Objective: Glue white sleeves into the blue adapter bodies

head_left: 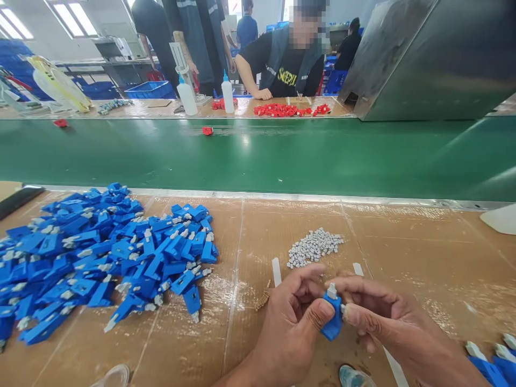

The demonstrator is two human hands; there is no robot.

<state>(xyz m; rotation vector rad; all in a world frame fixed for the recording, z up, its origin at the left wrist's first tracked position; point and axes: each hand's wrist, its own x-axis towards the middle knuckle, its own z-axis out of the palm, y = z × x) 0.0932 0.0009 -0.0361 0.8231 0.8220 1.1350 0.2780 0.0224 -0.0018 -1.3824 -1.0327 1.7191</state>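
A blue plastic housing with a white tip [332, 318] is held upright between the thumb and fingers of my left hand [292, 317]. My right hand [381, 314] is closed at the housing's right side, its thumb and forefinger pinching a small pale piece [343, 309] against it. Most of that piece is hidden by the fingertips. Just beyond my hands lies a heap of small light-grey pieces [314, 247]. A few thin brass-coloured parts [263, 296] rest left of my left hand.
A large pile of blue housings [100, 252] covers the table's left; more blue housings [489, 365] lie at the lower right. Beyond runs a green conveyor belt [242, 161] carrying red parts [207, 130]. Across it, a person [282, 64] sits behind red pieces [282, 110] and white bottles [228, 95].
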